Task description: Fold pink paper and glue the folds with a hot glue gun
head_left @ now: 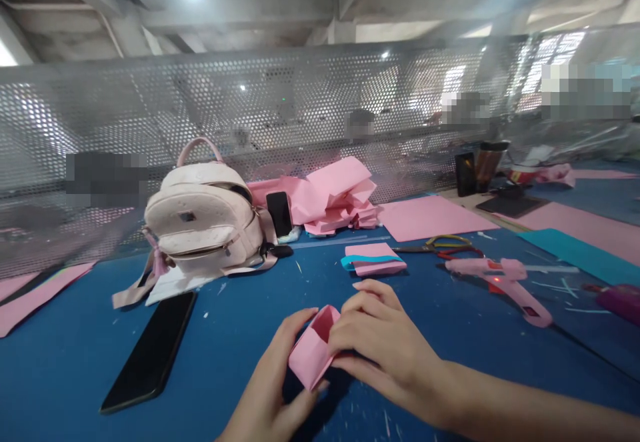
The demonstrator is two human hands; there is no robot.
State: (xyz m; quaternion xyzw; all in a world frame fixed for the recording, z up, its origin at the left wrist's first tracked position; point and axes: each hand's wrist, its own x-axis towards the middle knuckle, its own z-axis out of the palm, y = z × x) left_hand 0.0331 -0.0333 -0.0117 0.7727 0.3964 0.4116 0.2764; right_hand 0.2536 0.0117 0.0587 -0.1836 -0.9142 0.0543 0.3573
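A small pink folded paper box (309, 357) is held just above the blue table, its open end facing up and away from me. My left hand (274, 379) grips its left side, fingers along the top edge and thumb below. On the right side, my right hand (383, 342) pinches the paper wall, some fingertips hidden behind the rim. Beyond my hands lies a flat pink folded paper piece (380, 267) with a blue strip (367, 258) across it. Scissors (440, 247) and a pink glue gun (505, 275) with a lit red light lie to the right.
A pale pink backpack (203, 215) stands at the back left, near crumpled pink paper (337, 192) and an upright phone (279, 213). Another phone (153, 352) lies front left. Pink sheets (435, 217) and a blue sheet (580, 249) lie right. A perforated metal screen (300, 115) borders the table.
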